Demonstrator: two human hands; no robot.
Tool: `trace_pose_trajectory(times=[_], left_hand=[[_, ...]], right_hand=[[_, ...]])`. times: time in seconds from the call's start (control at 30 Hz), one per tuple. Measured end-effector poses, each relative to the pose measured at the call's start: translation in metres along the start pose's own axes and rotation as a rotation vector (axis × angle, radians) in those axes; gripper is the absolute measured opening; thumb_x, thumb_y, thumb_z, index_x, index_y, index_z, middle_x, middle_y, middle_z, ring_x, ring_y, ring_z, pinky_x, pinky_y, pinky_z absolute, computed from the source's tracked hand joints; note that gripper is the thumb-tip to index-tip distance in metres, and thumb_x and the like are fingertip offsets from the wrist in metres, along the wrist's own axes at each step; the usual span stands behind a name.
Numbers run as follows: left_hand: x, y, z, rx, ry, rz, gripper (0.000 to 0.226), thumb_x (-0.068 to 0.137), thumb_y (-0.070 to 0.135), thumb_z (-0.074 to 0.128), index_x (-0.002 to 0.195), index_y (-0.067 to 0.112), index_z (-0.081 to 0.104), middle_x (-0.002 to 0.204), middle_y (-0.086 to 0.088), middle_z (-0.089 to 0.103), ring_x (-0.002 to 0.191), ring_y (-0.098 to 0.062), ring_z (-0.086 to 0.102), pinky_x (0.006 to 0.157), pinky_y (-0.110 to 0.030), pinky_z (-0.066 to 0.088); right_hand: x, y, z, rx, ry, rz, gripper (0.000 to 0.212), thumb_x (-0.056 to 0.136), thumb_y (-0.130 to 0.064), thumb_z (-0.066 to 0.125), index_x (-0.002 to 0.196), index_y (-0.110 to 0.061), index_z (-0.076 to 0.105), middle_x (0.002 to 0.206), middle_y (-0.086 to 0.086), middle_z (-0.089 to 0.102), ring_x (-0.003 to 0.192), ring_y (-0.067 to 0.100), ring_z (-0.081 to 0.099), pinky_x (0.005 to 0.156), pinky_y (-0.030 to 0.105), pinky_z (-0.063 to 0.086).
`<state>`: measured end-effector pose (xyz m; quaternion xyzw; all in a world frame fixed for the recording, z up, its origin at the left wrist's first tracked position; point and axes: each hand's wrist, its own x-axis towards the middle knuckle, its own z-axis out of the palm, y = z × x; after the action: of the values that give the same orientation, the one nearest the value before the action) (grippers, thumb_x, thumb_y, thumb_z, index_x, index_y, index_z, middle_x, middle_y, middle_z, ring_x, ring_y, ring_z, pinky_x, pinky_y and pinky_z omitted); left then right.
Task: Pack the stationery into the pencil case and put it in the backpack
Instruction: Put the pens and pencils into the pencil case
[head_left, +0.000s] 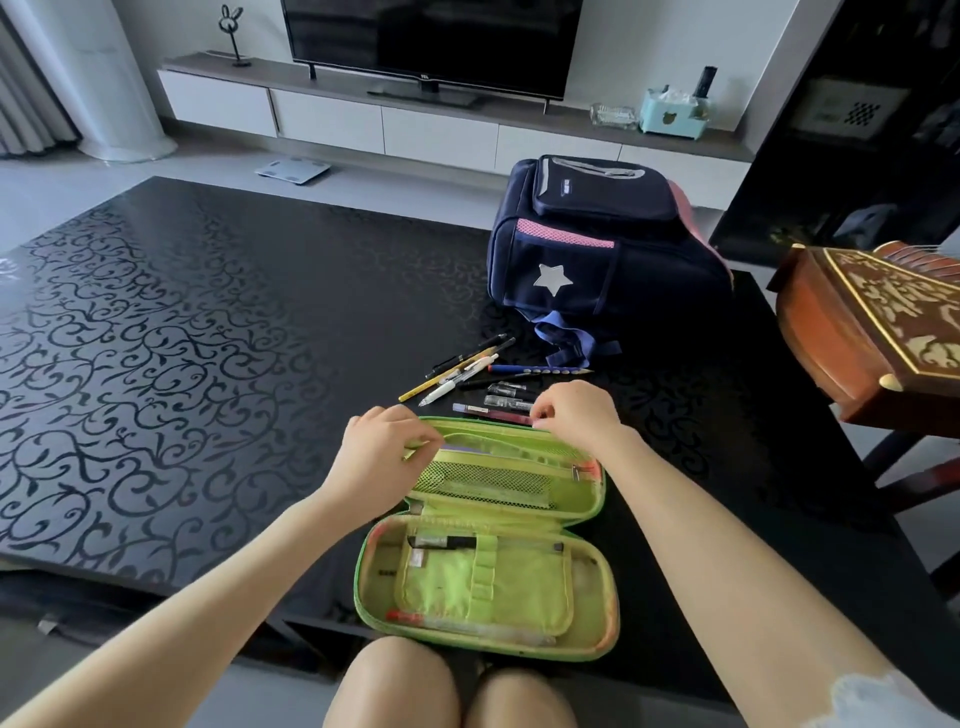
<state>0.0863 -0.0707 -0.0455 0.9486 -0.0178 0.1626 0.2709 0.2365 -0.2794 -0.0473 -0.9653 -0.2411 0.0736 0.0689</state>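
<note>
Nearest you, the lime-green hard-shell pencil case (360, 582) lies spread flat on the glossy black scroll-patterned tabletop (208, 364), close to its near edge. Its near half holds a black marker (441, 543) tucked under a green strap and a clear red-ended pen (467, 623) along the near wall. The far half has a green mesh pocket (483, 480) with what looks like a clear ruler behind it.

Your left hand (382, 452) has its grip pinched on the inner flap at the far-left corner. Your right hand (576, 410) curls at the far-right rim, and I cannot tell whether that grip has the rim or the dark-red pen (493, 413) just beside it.

Hold the flap aside with the left, then bring pens in a few at a time, laid lengthwise, so the case can shut.

Just beyond it the loose pens and pencils (467, 371) lie fanned out, not yet packed. Further right stands the navy fabric backpack with a silver star (597, 249); it looks closed from here, so you would need to open it first
</note>
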Motion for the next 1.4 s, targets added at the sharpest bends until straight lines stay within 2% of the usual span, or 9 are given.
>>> trace_pose_trajectory(times=[0.13,0.23,0.33,0.5,0.67,0.77,0.83,0.97,1.4], left_hand=[[0.001,0.000,0.000,0.128,0.080,0.080,0.008,0.080,0.013,0.068,0.084,0.021,0.071,0.085,0.001,0.064,0.080,-0.026,0.055,0.072,-0.036,0.038],[0.004,0.012,-0.002,0.123,0.144,0.035,0.020,0.084,0.023,0.063,0.102,0.013,0.064,0.100,-0.003,0.063,0.094,-0.027,0.055,0.082,-0.034,0.038],[0.003,0.042,-0.015,-0.265,0.024,-0.202,0.030,0.090,0.031,0.055,0.116,0.015,0.058,0.110,0.007,0.059,0.101,-0.011,0.055,0.089,-0.024,0.040],[-0.016,0.085,-0.016,-0.902,0.018,-0.368,0.014,0.092,0.019,0.053,0.096,0.016,0.066,0.080,0.004,0.068,0.072,-0.005,0.062,0.067,-0.014,0.050],[-0.044,0.051,-0.017,-0.345,-0.095,-0.075,0.016,0.089,0.024,0.057,0.096,0.016,0.069,0.062,0.008,0.050,0.058,-0.006,0.042,0.056,-0.019,0.034],[-0.061,0.020,-0.019,0.004,-0.257,0.079,0.063,0.088,0.056,0.026,0.118,0.013,0.060,0.081,0.001,0.062,0.077,-0.018,0.055,0.073,-0.026,0.042],[-0.071,0.003,-0.020,0.057,-0.312,0.072,0.073,0.087,0.061,0.015,0.122,0.013,0.058,0.084,-0.001,0.060,0.082,-0.025,0.055,0.080,-0.028,0.041],[-0.075,-0.015,-0.023,0.121,-0.284,0.114,0.025,0.087,0.028,0.051,0.107,0.031,0.066,0.076,0.004,0.049,0.077,-0.013,0.038,0.059,-0.043,0.051],[-0.065,-0.005,0.000,0.141,-0.355,0.362,0.023,0.083,0.025,0.050,0.074,0.018,0.070,0.069,0.004,0.058,0.075,-0.010,0.043,0.064,-0.022,0.043]], right_hand=[[0.004,-0.006,-0.005,-0.142,-0.032,-0.070,0.012,0.087,-0.029,0.059,0.092,-0.026,0.070,0.099,-0.003,0.068,0.104,0.019,0.052,0.074,0.032,0.042],[-0.024,-0.023,-0.012,0.185,0.231,-0.029,0.019,0.090,-0.025,0.056,0.100,-0.020,0.071,0.094,-0.002,0.071,0.091,0.020,0.059,0.071,0.034,0.048],[-0.074,-0.059,-0.020,0.916,0.253,-0.001,0.015,0.088,-0.018,0.061,0.096,-0.013,0.072,0.071,-0.002,0.070,0.055,0.003,0.059,0.053,0.022,0.045],[-0.129,-0.091,-0.007,1.178,-0.002,-0.063,0.013,0.088,-0.023,0.061,0.089,-0.031,0.072,0.068,-0.010,0.069,0.058,0.006,0.058,0.053,0.024,0.045],[-0.154,-0.048,0.026,0.602,0.248,0.018,0.018,0.090,-0.028,0.058,0.098,-0.018,0.072,0.094,-0.008,0.071,0.085,0.005,0.064,0.073,0.017,0.050],[-0.173,-0.027,0.048,0.388,0.326,-0.042,0.009,0.085,-0.014,0.064,0.088,-0.016,0.072,0.089,-0.008,0.068,0.080,0.007,0.062,0.066,0.008,0.041],[-0.178,-0.021,0.058,0.291,0.372,-0.164,0.007,0.080,-0.011,0.067,0.082,-0.016,0.071,0.090,-0.010,0.066,0.078,0.006,0.059,0.067,0.009,0.041],[-0.178,-0.021,0.064,0.281,0.461,-0.238,0.013,0.083,-0.014,0.057,0.079,-0.014,0.069,0.089,-0.008,0.064,0.074,0.007,0.058,0.063,0.018,0.047],[-0.174,-0.020,0.067,0.297,0.439,-0.285,0.010,0.078,-0.007,0.066,0.083,-0.015,0.071,0.086,-0.005,0.062,0.068,0.012,0.058,0.057,0.026,0.050]])
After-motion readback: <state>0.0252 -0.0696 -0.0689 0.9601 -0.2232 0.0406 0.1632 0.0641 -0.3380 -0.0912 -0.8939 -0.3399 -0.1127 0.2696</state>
